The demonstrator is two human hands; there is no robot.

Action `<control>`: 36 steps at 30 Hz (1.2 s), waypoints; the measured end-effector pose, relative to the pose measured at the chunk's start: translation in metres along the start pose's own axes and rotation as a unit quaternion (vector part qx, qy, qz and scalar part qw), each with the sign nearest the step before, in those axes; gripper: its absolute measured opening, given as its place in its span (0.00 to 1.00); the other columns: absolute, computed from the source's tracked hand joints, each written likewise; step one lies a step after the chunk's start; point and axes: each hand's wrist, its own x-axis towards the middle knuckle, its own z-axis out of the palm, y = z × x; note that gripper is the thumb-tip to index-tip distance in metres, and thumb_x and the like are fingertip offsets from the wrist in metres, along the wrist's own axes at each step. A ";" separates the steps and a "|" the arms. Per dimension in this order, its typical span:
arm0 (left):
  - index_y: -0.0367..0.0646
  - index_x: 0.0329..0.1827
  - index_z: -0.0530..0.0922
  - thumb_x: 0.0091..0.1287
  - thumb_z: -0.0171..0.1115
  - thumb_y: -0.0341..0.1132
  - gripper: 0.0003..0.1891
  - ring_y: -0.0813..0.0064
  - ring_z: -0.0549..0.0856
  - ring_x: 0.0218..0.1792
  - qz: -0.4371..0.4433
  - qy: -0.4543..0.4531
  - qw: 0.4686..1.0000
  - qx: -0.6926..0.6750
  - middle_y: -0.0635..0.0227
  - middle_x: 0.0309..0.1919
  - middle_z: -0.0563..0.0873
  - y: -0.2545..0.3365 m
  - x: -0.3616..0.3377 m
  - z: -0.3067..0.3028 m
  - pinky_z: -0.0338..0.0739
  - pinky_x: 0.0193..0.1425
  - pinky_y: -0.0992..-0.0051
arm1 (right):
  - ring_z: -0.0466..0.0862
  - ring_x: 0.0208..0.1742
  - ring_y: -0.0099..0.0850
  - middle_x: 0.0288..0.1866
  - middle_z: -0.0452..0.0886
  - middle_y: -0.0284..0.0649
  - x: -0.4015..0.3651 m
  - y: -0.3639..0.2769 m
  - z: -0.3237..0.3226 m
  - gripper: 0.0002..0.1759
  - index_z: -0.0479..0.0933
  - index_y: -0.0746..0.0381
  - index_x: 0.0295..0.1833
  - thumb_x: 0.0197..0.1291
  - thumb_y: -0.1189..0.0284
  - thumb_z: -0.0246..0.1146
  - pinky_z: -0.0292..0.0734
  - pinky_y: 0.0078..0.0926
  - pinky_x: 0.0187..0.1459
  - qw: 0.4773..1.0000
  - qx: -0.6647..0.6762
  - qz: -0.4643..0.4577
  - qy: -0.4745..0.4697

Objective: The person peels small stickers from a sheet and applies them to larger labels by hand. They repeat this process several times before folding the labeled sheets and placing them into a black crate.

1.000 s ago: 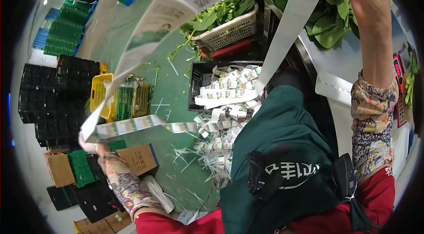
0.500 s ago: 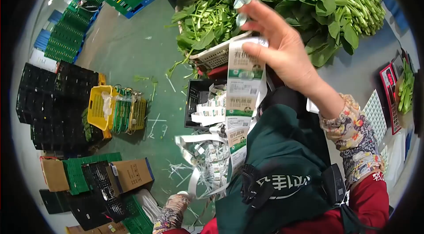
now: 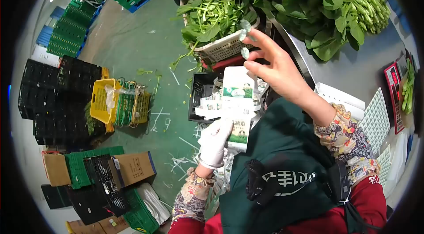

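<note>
A strip of printed labels (image 3: 240, 133), white with green bands, hangs in front of the dark green apron (image 3: 282, 145). My left hand (image 3: 214, 142), in a white glove, is closed on its lower part. My bare right hand (image 3: 280, 69) is above with fingers curved and apart, the thumb tip right at the strip's top corner. Small round greenish stickers (image 3: 245, 25) cling to its fingertips. Behind the strip, more label strips (image 3: 210, 109) lie in and over a black crate (image 3: 197, 95).
Leafy greens (image 3: 212, 11) fill a pale basket (image 3: 225, 46); bundled greens (image 3: 322, 8) lie on the metal table (image 3: 304, 50). On the right are a red scale (image 3: 391, 86) and sheets of stickers (image 3: 375, 114). Yellow baskets (image 3: 100, 103), black crates (image 3: 37, 88) and cardboard boxes (image 3: 138, 170) stand left.
My left hand has come up from below and taken hold of the label strip. My right hand has moved slightly down, its thumb shifting to the strip's top corner.
</note>
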 end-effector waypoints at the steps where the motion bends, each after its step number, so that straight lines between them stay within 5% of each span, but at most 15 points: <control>1: 0.31 0.46 0.79 0.69 0.56 0.34 0.13 0.84 0.81 0.37 -0.016 0.014 0.999 -0.049 0.68 0.36 0.85 0.002 0.002 0.004 0.76 0.42 0.81 | 0.74 0.49 0.22 0.62 0.68 0.41 -0.004 0.000 -0.004 0.40 0.50 0.65 0.73 0.57 0.81 0.60 0.74 0.20 0.49 0.999 -0.032 0.020 0.006; 3: 0.31 0.45 0.79 0.71 0.54 0.36 0.14 0.83 0.81 0.35 -0.006 0.075 0.996 -0.050 0.66 0.36 0.85 0.002 0.007 0.013 0.76 0.40 0.80 | 0.78 0.37 0.17 0.55 0.72 0.44 -0.020 0.011 0.002 0.43 0.50 0.63 0.74 0.55 0.78 0.64 0.76 0.17 0.39 0.997 0.052 0.035 -0.035; 6: 0.32 0.44 0.79 0.71 0.53 0.36 0.14 0.83 0.80 0.34 0.005 0.075 0.996 -0.046 0.66 0.36 0.84 -0.010 0.009 0.014 0.76 0.37 0.80 | 0.78 0.37 0.18 0.58 0.68 0.45 -0.046 0.012 0.014 0.46 0.45 0.59 0.75 0.55 0.81 0.62 0.76 0.18 0.38 0.976 0.066 0.108 -0.179; 9: 0.32 0.44 0.79 0.71 0.53 0.35 0.13 0.82 0.80 0.33 0.011 0.066 0.996 -0.055 0.66 0.36 0.84 -0.019 0.014 0.017 0.76 0.36 0.80 | 0.77 0.35 0.20 0.59 0.68 0.46 -0.055 0.022 0.021 0.45 0.45 0.59 0.75 0.55 0.81 0.62 0.76 0.19 0.39 0.967 0.062 0.118 -0.218; 16: 0.32 0.48 0.78 0.71 0.53 0.33 0.12 0.82 0.80 0.35 0.051 0.084 0.995 -0.003 0.66 0.38 0.84 -0.008 0.013 0.038 0.77 0.39 0.80 | 0.79 0.36 0.33 0.57 0.66 0.51 -0.063 0.018 0.020 0.47 0.45 0.57 0.75 0.53 0.80 0.64 0.76 0.27 0.45 0.968 -0.198 0.002 -0.155; 19: 0.32 0.53 0.75 0.71 0.52 0.33 0.14 0.82 0.80 0.41 0.027 0.004 0.995 -0.096 0.66 0.43 0.83 -0.003 0.017 0.032 0.77 0.44 0.80 | 0.76 0.31 0.24 0.60 0.66 0.47 -0.057 0.028 0.023 0.48 0.45 0.58 0.75 0.51 0.83 0.64 0.75 0.21 0.37 0.990 -0.120 -0.037 -0.069; 21: 0.33 0.58 0.71 0.70 0.53 0.32 0.17 0.81 0.79 0.48 0.011 -0.038 0.999 -0.026 0.66 0.48 0.81 0.003 0.007 0.030 0.76 0.49 0.79 | 0.73 0.29 0.18 0.59 0.67 0.44 -0.052 0.027 0.021 0.49 0.45 0.59 0.75 0.51 0.83 0.64 0.74 0.17 0.32 0.998 0.042 0.042 -0.011; 22: 0.33 0.57 0.72 0.70 0.54 0.32 0.16 0.81 0.79 0.47 -0.027 -0.073 0.997 0.012 0.66 0.48 0.81 -0.008 0.006 0.019 0.76 0.50 0.79 | 0.78 0.42 0.21 0.65 0.63 0.45 -0.046 0.021 0.013 0.49 0.42 0.62 0.75 0.52 0.85 0.63 0.77 0.18 0.39 0.995 0.042 0.093 0.007; 23: 0.33 0.56 0.73 0.70 0.55 0.32 0.15 0.81 0.79 0.46 -0.068 -0.108 0.991 0.050 0.66 0.48 0.81 -0.022 0.006 0.008 0.76 0.50 0.78 | 0.76 0.39 0.18 0.59 0.67 0.44 -0.042 0.023 0.010 0.48 0.43 0.63 0.75 0.53 0.82 0.64 0.76 0.16 0.40 0.994 0.055 0.082 0.037; 26: 0.33 0.48 0.78 0.70 0.55 0.35 0.13 0.83 0.81 0.35 -0.069 0.027 0.997 0.014 0.68 0.37 0.84 -0.050 0.005 -0.001 0.77 0.39 0.81 | 0.72 0.33 0.15 0.37 0.76 0.35 -0.045 0.030 0.007 0.45 0.46 0.65 0.73 0.55 0.78 0.65 0.69 0.10 0.33 0.996 -0.055 0.064 0.004; 27: 0.33 0.47 0.78 0.71 0.54 0.35 0.13 0.85 0.81 0.33 -0.029 0.059 0.997 0.034 0.68 0.36 0.85 -0.055 0.009 -0.004 0.77 0.37 0.82 | 0.77 0.29 0.22 0.27 0.77 0.38 -0.050 0.025 0.011 0.43 0.49 0.68 0.71 0.55 0.74 0.65 0.73 0.21 0.36 0.993 -0.056 0.096 -0.028; 28: 0.33 0.44 0.79 0.72 0.53 0.36 0.13 0.87 0.80 0.31 -0.087 0.086 0.987 -0.104 0.69 0.34 0.84 -0.034 0.009 0.011 0.76 0.35 0.83 | 0.77 0.29 0.23 0.27 0.77 0.39 -0.057 0.026 0.018 0.42 0.49 0.68 0.71 0.55 0.74 0.65 0.73 0.22 0.36 0.992 -0.046 0.098 -0.071; 31: 0.33 0.43 0.80 0.72 0.53 0.36 0.13 0.88 0.79 0.31 -0.027 0.087 0.994 -0.052 0.70 0.33 0.83 -0.025 0.013 0.018 0.75 0.35 0.83 | 0.78 0.28 0.31 0.26 0.77 0.42 -0.069 0.033 0.027 0.42 0.48 0.67 0.71 0.56 0.75 0.64 0.74 0.28 0.37 0.981 -0.084 0.067 -0.164; 36: 0.32 0.39 0.80 0.69 0.57 0.32 0.10 0.89 0.75 0.29 0.042 0.112 0.990 0.080 0.73 0.30 0.82 -0.033 0.014 0.020 0.71 0.33 0.82 | 0.80 0.28 0.41 0.28 0.78 0.45 -0.072 0.034 0.027 0.44 0.47 0.65 0.72 0.54 0.76 0.64 0.74 0.35 0.35 0.967 -0.175 0.046 -0.179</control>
